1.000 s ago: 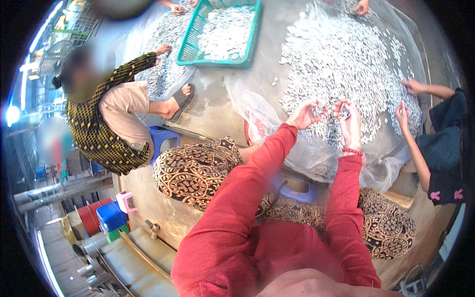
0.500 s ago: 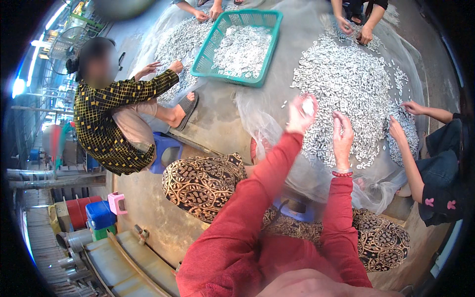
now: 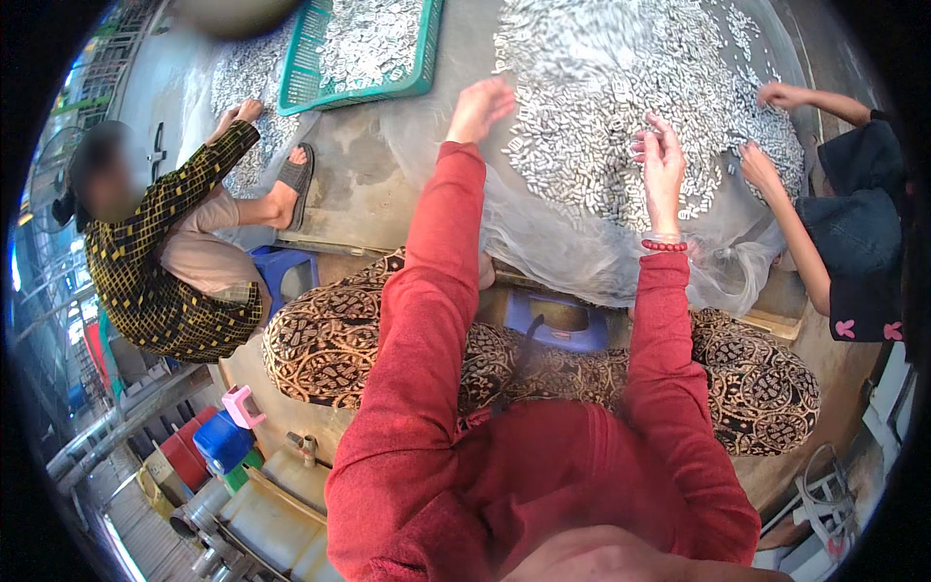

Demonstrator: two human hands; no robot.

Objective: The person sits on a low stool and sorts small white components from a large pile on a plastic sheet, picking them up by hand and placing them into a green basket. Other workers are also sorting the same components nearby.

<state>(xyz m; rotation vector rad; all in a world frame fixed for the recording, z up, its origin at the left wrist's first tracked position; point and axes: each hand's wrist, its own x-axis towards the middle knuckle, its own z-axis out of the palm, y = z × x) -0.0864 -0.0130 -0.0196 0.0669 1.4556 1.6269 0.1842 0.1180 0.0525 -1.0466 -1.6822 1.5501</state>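
Observation:
A broad pile of small white-and-dark pieces (image 3: 601, 126), too small to name, lies on a sheet of thin translucent netting (image 3: 543, 252). Beside the pile's left edge is my left hand (image 3: 482, 109), its fingers curled toward the pieces; whatever they hold, if anything, is hidden. My right hand (image 3: 661, 175), with a red bead bracelet at the wrist, hovers over or rests on the near part of the pile. Its fingers are apart and no held piece is plain. A green plastic basket (image 3: 427, 68) containing similar pieces stands to the far left.
A co-worker in a checked shirt (image 3: 170, 262) crouches at left by another pile (image 3: 242, 78). Another person's hands (image 3: 761, 167) work at the pile's right edge. Blue stools (image 3: 558, 330) stand low nearby, and a pink stool (image 3: 242, 405) and blue container (image 3: 221, 438) are at lower left.
The view has shifted, so the basket and piles sit higher and farther left. My left hand has turned over, and the white clump seen in it earlier no longer shows. My right hand's fingers have spread.

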